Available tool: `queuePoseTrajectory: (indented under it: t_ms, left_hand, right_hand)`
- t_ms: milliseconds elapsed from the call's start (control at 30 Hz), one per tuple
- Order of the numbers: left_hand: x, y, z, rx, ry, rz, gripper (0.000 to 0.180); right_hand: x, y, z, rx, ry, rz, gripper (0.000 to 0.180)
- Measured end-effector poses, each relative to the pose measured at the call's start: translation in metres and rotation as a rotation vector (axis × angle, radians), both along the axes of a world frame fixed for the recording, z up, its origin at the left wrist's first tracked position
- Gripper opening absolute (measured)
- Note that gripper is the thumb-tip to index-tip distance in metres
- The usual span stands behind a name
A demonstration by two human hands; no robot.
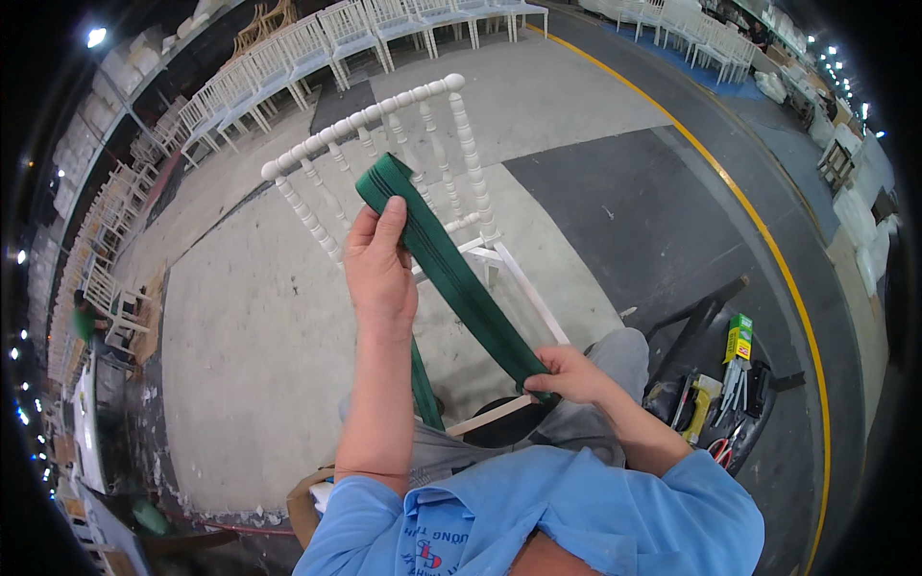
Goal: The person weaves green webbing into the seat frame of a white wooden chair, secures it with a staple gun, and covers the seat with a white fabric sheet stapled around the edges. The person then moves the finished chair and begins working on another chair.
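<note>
A green webbing strap with dark stripes is stretched slantwise between my two hands. My left hand is raised and pinches the strap near its upper fold, thumb on top. Lower and to the right, my right hand grips the strap's other part above my knee. A further length of the strap hangs behind my left forearm toward my lap. Beyond the strap stands a white chair frame with turned, beaded back spindles. Its seat is an open frame, and the front rail lies close to my lap.
At my right, a dark tray holds red-handled scissors, a yellow-handled tool and a green-and-yellow box. Rows of white chairs line the back and left. A yellow floor line curves along the right.
</note>
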State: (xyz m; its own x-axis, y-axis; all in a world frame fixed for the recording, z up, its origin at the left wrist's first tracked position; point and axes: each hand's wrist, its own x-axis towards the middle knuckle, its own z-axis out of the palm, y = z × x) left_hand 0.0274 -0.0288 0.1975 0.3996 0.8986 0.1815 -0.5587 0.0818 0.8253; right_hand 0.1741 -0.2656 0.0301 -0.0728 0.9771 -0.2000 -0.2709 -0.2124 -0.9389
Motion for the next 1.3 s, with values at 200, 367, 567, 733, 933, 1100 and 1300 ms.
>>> queuePoseTrajectory:
  t_ms: [200, 367, 567, 733, 933, 1100, 1300]
  left_hand:
    - [0.011, -0.049, -0.11, -0.103, 0.377, -0.181, 0.021]
    - [0.0, -0.132, -0.192, -0.172, 0.485, -0.376, 0.023]
    - [-0.003, -0.128, -0.196, -0.143, 0.478, -0.462, 0.029]
    - [0.002, -0.094, -0.185, -0.447, 0.28, -0.386, 0.015]
    - [0.011, -0.086, -0.183, -0.402, 0.28, -0.404, 0.01]
    - [0.008, -0.077, -0.195, -0.316, 0.338, -0.416, 0.012]
    - [0.01, -0.075, -0.184, 0.023, 0.658, -0.173, 0.021]
  right_hand:
    - [0.028, -0.032, -0.047, -0.044, -0.541, -0.229, 0.031]
    - [0.028, 0.02, -0.005, -0.086, -0.272, -0.409, 0.03]
    - [0.021, 0.034, 0.0, -0.025, -0.165, -0.473, 0.012]
    - [0.019, 0.03, 0.008, -0.049, -0.299, -0.391, 0.011]
    - [0.019, 0.045, 0.012, 0.272, -0.525, -0.575, 0.014]
    - [0.023, 0.057, 0.016, 0.296, -0.645, -0.506, 0.018]
    - [0.028, 0.066, 0.006, 0.287, -0.79, -0.464, 0.015]
